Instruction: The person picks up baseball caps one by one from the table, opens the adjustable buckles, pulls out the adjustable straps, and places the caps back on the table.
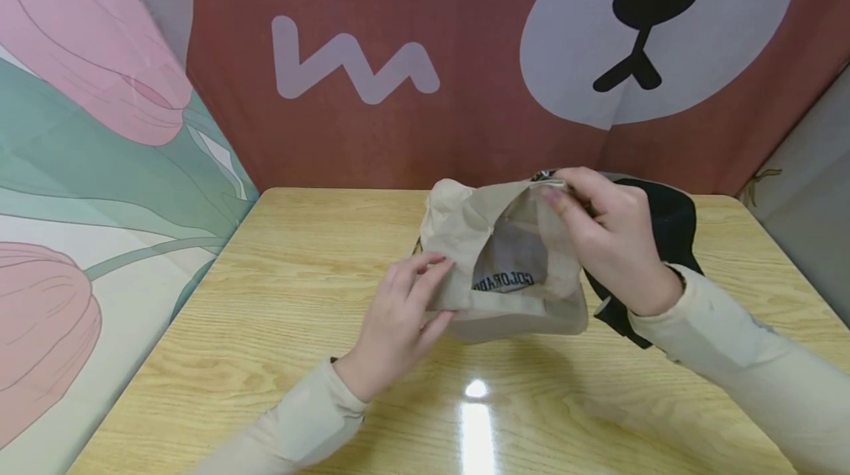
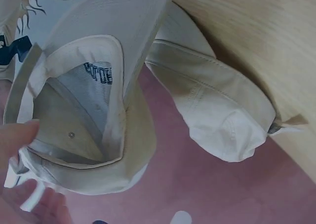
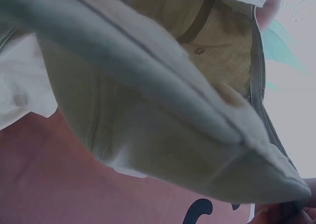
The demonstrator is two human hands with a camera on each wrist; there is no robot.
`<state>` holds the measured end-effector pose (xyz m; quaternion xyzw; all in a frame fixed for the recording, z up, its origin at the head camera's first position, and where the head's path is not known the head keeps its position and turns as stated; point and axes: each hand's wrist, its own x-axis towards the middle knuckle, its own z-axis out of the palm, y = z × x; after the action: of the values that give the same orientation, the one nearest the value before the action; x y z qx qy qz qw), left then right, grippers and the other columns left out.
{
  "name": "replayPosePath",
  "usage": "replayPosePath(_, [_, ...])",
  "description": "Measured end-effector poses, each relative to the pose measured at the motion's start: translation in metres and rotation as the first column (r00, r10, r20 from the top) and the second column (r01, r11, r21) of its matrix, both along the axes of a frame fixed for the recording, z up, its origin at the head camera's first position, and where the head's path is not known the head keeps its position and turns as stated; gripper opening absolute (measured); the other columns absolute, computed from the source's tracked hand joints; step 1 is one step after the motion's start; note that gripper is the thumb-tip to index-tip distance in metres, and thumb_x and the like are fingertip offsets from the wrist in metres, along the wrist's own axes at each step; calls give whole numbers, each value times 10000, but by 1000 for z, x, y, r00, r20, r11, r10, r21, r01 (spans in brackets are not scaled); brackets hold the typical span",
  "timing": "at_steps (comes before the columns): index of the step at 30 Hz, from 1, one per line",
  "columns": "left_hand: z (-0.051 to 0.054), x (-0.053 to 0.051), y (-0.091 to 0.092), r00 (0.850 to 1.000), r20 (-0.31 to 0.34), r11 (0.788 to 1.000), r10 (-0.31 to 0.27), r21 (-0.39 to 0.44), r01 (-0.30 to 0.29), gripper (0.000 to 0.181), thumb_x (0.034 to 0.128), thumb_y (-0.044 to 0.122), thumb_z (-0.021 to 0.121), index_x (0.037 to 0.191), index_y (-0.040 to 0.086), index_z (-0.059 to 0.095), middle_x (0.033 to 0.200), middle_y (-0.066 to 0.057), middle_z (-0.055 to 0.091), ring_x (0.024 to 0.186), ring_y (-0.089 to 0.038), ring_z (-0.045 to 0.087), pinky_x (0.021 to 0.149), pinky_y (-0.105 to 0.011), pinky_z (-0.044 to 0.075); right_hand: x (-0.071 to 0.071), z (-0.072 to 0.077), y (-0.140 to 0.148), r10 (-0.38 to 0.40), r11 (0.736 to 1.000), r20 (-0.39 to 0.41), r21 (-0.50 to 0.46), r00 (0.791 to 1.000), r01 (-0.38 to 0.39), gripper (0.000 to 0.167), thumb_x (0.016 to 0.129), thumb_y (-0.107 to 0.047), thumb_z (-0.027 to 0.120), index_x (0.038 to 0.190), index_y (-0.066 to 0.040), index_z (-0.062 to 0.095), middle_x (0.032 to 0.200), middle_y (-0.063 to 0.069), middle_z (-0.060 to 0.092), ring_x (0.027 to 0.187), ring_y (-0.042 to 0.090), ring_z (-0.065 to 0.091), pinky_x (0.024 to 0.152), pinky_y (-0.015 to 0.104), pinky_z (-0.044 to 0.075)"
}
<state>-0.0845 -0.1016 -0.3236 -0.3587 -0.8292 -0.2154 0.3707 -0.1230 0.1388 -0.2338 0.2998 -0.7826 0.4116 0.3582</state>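
Note:
Both hands hold a beige baseball cap (image 1: 505, 254) with its inside turned toward me. Dark lettering shows reversed on the lining. My left hand (image 1: 398, 313) grips the cap's left side, thumb and fingers at its edge. At the upper right, my right hand (image 1: 611, 239) pinches the back rim between thumb and fingers. In the left wrist view, the cap (image 2: 138, 135) hangs tilted with its grey brim uppermost and the right hand (image 2: 19, 145) at its edge. The right wrist view has the cap (image 3: 143, 130) close up, hiding most of the hands.
A cream cap (image 2: 217, 105) lies on the table behind the held one. To the right, partly behind my right hand, is a black cap (image 1: 671, 224). The wooden table (image 1: 279, 298) meets a printed cloth backdrop (image 1: 465, 128) at its far edge.

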Motion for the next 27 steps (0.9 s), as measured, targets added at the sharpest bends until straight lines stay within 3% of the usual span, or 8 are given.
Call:
replayPosePath(3, [-4,2,-3,995,93,998,43,38,-47,679,668,21,857,1249,-56,514,1232,-215,523,1082,-353,520,892,-417,480,1,0,1,5,1000,1,-2,1000,-5,134,830,141,654,905,36,690,612,-3,452,553,31,355,527,185,285])
replayPosePath(6, [-8,4,-5,971,218,991,98,68,-115,743,662,12,864,1289,-80,476,1276,-236,493,1135,-376,498,952,-448,455,1,0,1,9,1000,-3,-4,1000,-9,137,828,145,653,904,36,688,610,-4,446,552,30,354,525,186,284])
replayPosePath(10, [-13,7,-9,904,403,978,142,83,-190,788,728,23,832,1369,-97,390,1364,-253,441,1245,-394,438,1035,-476,393,1,-1,2,13,1000,-9,-2,1000,-13,141,824,152,651,897,36,682,600,-10,423,543,29,341,516,190,275])
replayPosePath(15, [-19,8,-12,811,574,970,115,110,-216,766,806,24,768,1417,-97,323,1410,-278,404,1287,-406,412,1058,-515,356,3,-1,3,15,1000,-2,-4,1000,-15,134,831,149,644,897,39,682,597,-8,433,543,25,349,517,187,283])
replayPosePath(19, [-23,6,-12,712,701,955,31,189,-228,715,840,-8,716,1427,-96,316,1378,-256,453,1212,-382,483,989,-522,420,3,-1,4,16,1000,1,-3,1000,-16,141,827,154,646,909,48,688,609,6,474,553,22,368,533,176,302])
replayPosePath(22, [-27,6,-12,606,788,921,-104,306,-239,649,885,-25,641,1431,-106,300,1335,-242,503,1169,-367,519,936,-496,462,4,-1,4,25,1000,-3,3,1000,-25,150,820,164,646,909,49,685,612,6,472,554,24,365,535,175,302])
replayPosePath(25, [-32,7,-11,498,827,871,-260,423,-247,562,939,-18,545,1429,-121,291,1321,-270,509,1198,-383,514,970,-471,454,4,-1,4,36,999,-8,7,999,-36,159,815,171,644,901,43,679,612,-2,453,549,25,359,537,176,299])
replayPosePath(27, [-35,8,-10,444,826,840,-346,484,-245,506,960,-11,481,1422,-123,307,1335,-289,491,1214,-398,503,990,-466,443,5,-2,4,37,999,-12,11,999,-37,165,811,172,644,898,36,675,621,-2,459,549,26,360,545,175,304])
